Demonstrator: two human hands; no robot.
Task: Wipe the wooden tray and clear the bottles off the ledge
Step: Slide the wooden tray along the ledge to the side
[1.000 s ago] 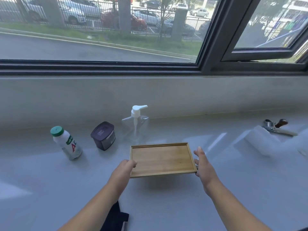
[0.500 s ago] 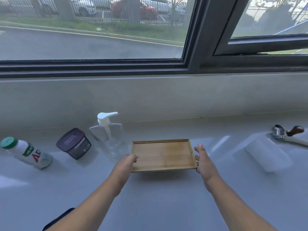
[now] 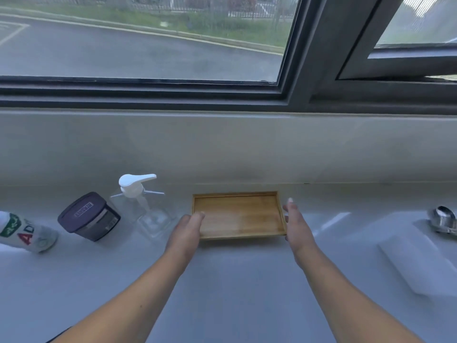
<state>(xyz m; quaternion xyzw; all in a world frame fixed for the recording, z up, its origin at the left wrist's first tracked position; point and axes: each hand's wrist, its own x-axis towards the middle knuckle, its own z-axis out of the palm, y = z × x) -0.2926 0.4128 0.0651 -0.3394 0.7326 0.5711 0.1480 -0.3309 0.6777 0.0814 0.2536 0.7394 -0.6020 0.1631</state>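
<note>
The empty wooden tray (image 3: 242, 216) lies flat on the pale ledge (image 3: 235, 288), near the back wall. My left hand (image 3: 185, 231) grips its left edge, thumb over the rim. My right hand (image 3: 296, 226) presses along its right edge, fingers straight. Just left of the tray stands a clear pump bottle (image 3: 146, 206) with a white pump head. A white bottle (image 3: 27, 235) with green and red print is at the far left, partly cut off by the frame edge.
A dark lidded jar (image 3: 90, 216) stands between the two bottles. At right, a white block (image 3: 418, 261) rests on the ledge, with a metal scoop (image 3: 444, 219) behind it. The wall and dark window frame (image 3: 296, 95) rise behind.
Both hands have carried the tray away from me toward the wall and to the right of the pump bottle. The view has tilted down and shifted right.
</note>
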